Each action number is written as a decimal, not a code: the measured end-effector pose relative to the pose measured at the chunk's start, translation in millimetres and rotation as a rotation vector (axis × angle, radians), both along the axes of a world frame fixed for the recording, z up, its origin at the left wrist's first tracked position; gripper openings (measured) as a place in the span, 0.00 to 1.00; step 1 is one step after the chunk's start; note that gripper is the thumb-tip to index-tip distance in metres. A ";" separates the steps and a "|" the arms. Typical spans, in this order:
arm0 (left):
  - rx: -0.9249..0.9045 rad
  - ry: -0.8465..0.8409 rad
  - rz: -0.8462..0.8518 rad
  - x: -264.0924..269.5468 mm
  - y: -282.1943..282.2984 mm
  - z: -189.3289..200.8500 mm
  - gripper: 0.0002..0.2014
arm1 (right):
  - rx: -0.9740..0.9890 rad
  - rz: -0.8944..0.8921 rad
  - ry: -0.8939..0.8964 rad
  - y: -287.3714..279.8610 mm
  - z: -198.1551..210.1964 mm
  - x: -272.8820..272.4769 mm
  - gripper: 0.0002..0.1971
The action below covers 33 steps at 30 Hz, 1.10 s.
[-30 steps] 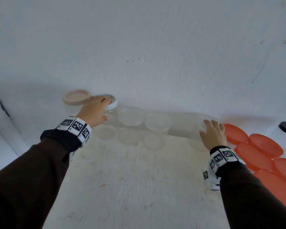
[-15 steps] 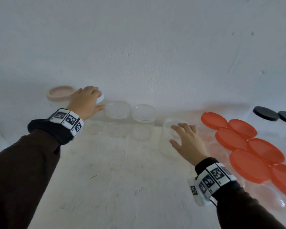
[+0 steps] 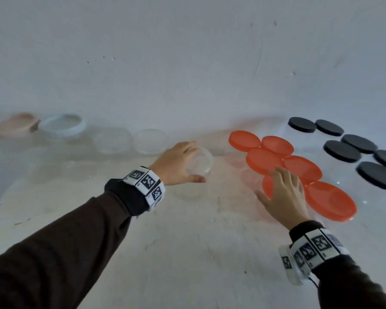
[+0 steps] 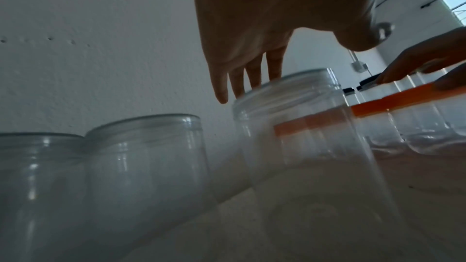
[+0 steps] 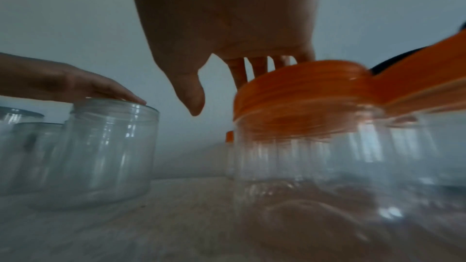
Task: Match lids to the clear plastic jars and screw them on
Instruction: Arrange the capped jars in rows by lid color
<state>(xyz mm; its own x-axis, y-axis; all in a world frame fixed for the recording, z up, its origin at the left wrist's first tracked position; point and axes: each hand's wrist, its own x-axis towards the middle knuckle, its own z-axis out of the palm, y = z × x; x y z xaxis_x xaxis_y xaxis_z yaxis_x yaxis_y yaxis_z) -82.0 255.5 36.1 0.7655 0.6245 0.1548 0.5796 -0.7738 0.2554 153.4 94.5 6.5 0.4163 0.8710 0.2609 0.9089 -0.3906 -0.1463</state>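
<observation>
An open clear jar (image 3: 202, 163) without a lid stands mid-table. My left hand (image 3: 178, 161) lies over its mouth, straight fingers (image 4: 254, 75) on the far rim and the thumb at the near side. From the right wrist view this hand (image 5: 75, 85) rests flat on the jar (image 5: 108, 146). To the right, my right hand (image 3: 283, 192) is spread over an orange lid (image 3: 266, 186). Its fingers (image 5: 259, 67) touch the top of that lid (image 5: 297, 87), which sits on a clear jar (image 5: 315, 166), while the thumb hangs free beside it.
More orange-lidded jars (image 3: 330, 201) cluster at the right, with black-lidded jars (image 3: 341, 150) behind them. Two open clear jars (image 3: 112, 140) (image 3: 148, 141), a white-lidded jar (image 3: 62, 124) and a pink-lidded one (image 3: 13, 123) line the wall at the left. The worn white table (image 3: 176, 253) stretches in front.
My left hand left the white-lidded jar and moved right onto the open clear jar. My right hand let go of that jar and moved right onto an orange lid. The view swung right.
</observation>
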 end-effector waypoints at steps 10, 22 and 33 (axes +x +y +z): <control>-0.073 -0.057 0.123 19.4 0.8 -13.9 0.37 | -0.088 0.214 -0.022 -18.7 -6.1 13.8 0.28; 0.112 -0.426 0.173 -31.4 3.6 70.2 0.42 | -0.290 0.685 0.036 58.3 0.5 -27.0 0.39; 0.104 -0.421 0.428 -84.8 58.2 76.3 0.33 | -0.153 0.716 0.061 119.7 -3.7 -72.2 0.33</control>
